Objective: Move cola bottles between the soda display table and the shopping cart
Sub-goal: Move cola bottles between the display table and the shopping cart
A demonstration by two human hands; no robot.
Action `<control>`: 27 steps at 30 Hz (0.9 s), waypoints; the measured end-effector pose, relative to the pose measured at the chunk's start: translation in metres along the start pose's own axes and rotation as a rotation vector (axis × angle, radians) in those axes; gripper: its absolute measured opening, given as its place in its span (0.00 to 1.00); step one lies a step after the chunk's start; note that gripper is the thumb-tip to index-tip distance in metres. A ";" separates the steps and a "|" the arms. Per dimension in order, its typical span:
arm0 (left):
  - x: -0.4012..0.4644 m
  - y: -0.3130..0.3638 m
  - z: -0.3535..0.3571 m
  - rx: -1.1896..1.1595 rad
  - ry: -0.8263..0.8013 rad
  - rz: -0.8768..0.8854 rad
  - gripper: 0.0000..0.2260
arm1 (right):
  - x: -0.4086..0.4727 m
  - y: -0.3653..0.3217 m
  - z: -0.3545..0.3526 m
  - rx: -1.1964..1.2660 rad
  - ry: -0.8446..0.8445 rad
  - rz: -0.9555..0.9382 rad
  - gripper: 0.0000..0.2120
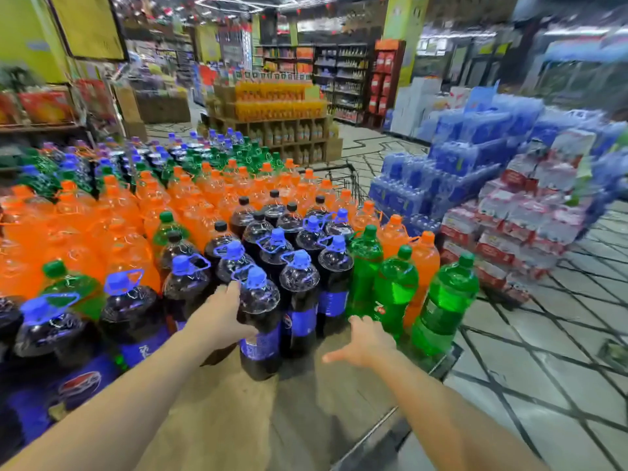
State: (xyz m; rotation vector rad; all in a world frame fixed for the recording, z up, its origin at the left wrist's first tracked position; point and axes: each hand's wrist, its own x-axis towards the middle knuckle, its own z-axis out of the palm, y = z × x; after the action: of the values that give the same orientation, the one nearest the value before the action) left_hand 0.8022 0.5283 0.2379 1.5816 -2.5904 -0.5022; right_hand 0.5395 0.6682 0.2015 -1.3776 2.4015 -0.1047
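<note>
While the left hand (224,317) wraps the shoulder of a cola bottle (260,321) standing at the front edge of the group, the right hand (365,341) hangs beside it with fingers spread, holding nothing. That bottle stands upright on the bare brown patch of the desk (217,413), touching the cola bottles behind it. More cola (299,283) fills the rows beyond, with orange soda (112,215) to the left and green bottles (394,287) to the right. A wire cart (343,180) shows only as a rim past the far bottles; what it holds cannot be seen. Judging by the empty patch in front, several bottles seem to be missing from the display, yet whether this one is arriving or leaving cannot be told. Many cola bottles stand on the desk, so the work looks far from finished.
</note>
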 end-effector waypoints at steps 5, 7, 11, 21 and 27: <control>-0.012 0.023 -0.018 0.140 0.067 0.094 0.25 | -0.005 0.044 -0.028 -0.013 0.012 0.060 0.60; -0.015 0.041 -0.020 0.166 0.041 0.119 0.28 | -0.007 0.064 -0.039 -0.015 0.028 0.072 0.61; -0.016 0.093 -0.011 0.263 -0.005 0.182 0.39 | -0.012 0.111 -0.059 -0.035 0.064 0.094 0.56; -0.005 0.279 0.036 0.319 -0.032 0.353 0.47 | -0.023 0.258 -0.109 -0.021 0.079 0.124 0.58; 0.013 0.390 0.056 0.309 0.002 0.434 0.47 | -0.028 0.345 -0.149 -0.035 0.084 0.125 0.58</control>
State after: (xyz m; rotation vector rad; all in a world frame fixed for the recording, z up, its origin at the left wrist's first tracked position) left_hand 0.4506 0.6934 0.3031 1.0140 -2.9963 -0.0669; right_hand 0.2175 0.8540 0.2636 -1.2572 2.5639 -0.0894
